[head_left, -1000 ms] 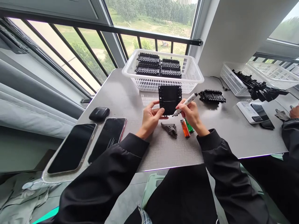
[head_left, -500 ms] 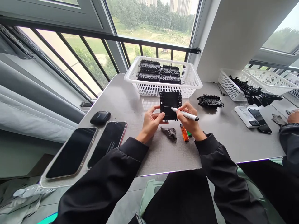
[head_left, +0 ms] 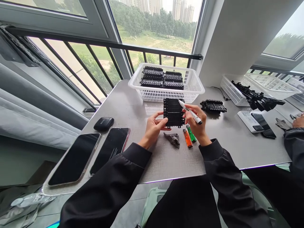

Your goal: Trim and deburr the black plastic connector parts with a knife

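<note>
My left hand (head_left: 154, 127) grips the left side of a black plastic part (head_left: 174, 113), a squarish panel with toothed side edges, tilted up above the table. Between the fingers of my right hand (head_left: 195, 122) is a white marker (head_left: 190, 111) with a black end. Its tip is at the upper right of the panel, though I cannot tell if it touches. Beneath the hands lie a crumpled grey rag (head_left: 173, 139), an orange lighter (head_left: 187, 138) and a green lighter (head_left: 191, 133).
Behind the panel stands a white basket (head_left: 166, 96) with several black parts. Another black part (head_left: 213, 106) lies right of it. Two phones (head_left: 74, 160) and a black case (head_left: 104, 123) are at left. A second basket (head_left: 231, 91) and another person's hand (head_left: 298, 121) are at right.
The marker has moved from the panel's middle up to its upper right, with my right hand. Pale lines now show across the panel. The green lighter has come into fuller view.
</note>
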Action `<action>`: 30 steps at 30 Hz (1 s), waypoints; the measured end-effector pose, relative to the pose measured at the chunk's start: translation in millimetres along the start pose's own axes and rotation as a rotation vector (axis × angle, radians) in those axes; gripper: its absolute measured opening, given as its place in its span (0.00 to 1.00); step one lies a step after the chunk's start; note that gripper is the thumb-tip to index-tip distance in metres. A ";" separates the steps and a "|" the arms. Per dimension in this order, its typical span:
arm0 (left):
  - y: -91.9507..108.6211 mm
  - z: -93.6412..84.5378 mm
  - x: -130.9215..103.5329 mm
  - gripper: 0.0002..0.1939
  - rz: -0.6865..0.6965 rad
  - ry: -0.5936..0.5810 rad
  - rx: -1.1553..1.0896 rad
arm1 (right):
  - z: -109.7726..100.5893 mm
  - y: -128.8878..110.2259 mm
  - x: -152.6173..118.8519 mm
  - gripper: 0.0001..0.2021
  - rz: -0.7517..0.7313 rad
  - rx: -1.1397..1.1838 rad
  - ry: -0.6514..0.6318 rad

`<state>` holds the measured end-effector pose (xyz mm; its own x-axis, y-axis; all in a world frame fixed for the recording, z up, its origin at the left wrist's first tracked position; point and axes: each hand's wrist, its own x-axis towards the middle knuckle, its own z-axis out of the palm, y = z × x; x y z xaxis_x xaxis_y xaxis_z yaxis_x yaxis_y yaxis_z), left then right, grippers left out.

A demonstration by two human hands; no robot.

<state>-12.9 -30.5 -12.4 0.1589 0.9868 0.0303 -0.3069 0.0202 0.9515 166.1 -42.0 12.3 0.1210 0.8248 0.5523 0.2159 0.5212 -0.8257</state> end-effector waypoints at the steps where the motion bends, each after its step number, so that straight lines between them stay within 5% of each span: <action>1: -0.6 0.3 -0.2 0.28 0.007 -0.007 0.011 | -0.6 0.1 0.2 0.11 -0.003 -0.011 0.000; 18: 4.4 2.5 -5.0 0.29 -0.065 -0.026 -0.045 | 0.2 5.9 -0.3 0.16 -0.002 -0.069 0.015; 26: 6.3 3.9 -3.3 0.31 -0.097 0.079 -0.125 | 0.7 -2.4 -0.3 0.17 -0.028 -0.078 0.155; 30: 6.0 1.0 -1.7 0.29 -0.072 0.120 -0.091 | -5.8 2.8 6.4 0.23 0.010 -0.102 0.111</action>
<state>-14.1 -32.3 -6.4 0.0719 0.9943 -0.0789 -0.3831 0.1006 0.9182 173.1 -36.4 14.2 0.2288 0.7977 0.5579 0.3112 0.4831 -0.8184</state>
